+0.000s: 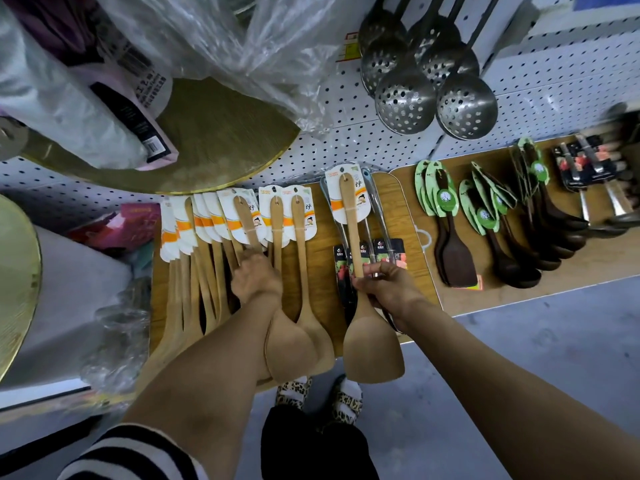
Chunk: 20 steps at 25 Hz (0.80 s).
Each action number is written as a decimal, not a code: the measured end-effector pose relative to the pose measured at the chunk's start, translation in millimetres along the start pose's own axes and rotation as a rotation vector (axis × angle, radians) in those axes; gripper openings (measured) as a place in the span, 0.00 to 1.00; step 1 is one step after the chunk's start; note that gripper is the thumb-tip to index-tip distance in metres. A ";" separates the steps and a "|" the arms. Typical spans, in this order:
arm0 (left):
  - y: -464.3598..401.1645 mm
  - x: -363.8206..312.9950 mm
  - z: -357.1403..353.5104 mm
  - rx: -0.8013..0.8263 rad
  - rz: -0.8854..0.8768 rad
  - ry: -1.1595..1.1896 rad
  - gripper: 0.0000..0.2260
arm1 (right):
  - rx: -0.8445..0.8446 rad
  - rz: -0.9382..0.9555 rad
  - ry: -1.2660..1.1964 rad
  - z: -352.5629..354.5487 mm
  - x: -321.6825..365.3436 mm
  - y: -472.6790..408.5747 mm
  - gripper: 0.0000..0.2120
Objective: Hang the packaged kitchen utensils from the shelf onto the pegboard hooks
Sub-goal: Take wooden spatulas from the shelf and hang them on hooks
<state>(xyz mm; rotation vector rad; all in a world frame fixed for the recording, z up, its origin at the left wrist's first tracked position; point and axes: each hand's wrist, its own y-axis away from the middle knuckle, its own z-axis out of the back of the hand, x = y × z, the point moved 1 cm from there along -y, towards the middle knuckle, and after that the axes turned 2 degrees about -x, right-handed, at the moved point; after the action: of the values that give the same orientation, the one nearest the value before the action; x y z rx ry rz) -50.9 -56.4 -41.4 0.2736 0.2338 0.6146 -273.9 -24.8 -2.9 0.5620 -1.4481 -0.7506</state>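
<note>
Pinching a carded wooden spatula by mid-handle in our right hand, lifted over the shelf, left hand curled on the left pile's handles, we judge the card hole may miss its far pegboard hook.

The left hand covers the handles beneath it, so its fingers' hold cannot be told. The metal tongs at the right edge are blurred (labels unreadable). The skimmers' handles run off the top edge.
</note>
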 end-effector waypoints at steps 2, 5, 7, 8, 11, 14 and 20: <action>-2.3 2.6 3.4 0.034 0.049 0.078 0.12 | -0.011 -0.004 -0.007 0.5 -2.1 1.8 0.10; -4.1 12.8 15.1 0.124 0.130 0.239 0.10 | -0.035 -0.026 -0.044 -0.5 -2.5 8.6 0.10; 0.3 17.5 22.1 0.224 0.104 0.299 0.10 | -0.068 -0.038 -0.062 -2.4 -1.3 16.3 0.10; 4.7 18.7 24.3 0.274 0.080 0.311 0.10 | -0.086 -0.038 -0.067 -3.2 0.4 21.0 0.09; 27.2 17.9 28.9 0.362 0.023 0.442 0.07 | -0.137 -0.036 -0.119 -1.0 5.9 36.0 0.11; 48.0 7.1 35.2 0.441 -0.053 0.600 0.08 | -0.199 -0.027 -0.183 12.3 11.2 51.3 0.12; 103.8 -73.2 59.8 0.631 -0.352 0.725 0.07 | -0.375 0.078 -0.305 80.8 13.8 89.4 0.11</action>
<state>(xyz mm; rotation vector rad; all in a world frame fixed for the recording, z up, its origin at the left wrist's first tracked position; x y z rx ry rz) -146.7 -29.6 57.7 0.5947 1.1599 0.2506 -344.4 31.9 78.0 0.1043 -1.5460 -1.0491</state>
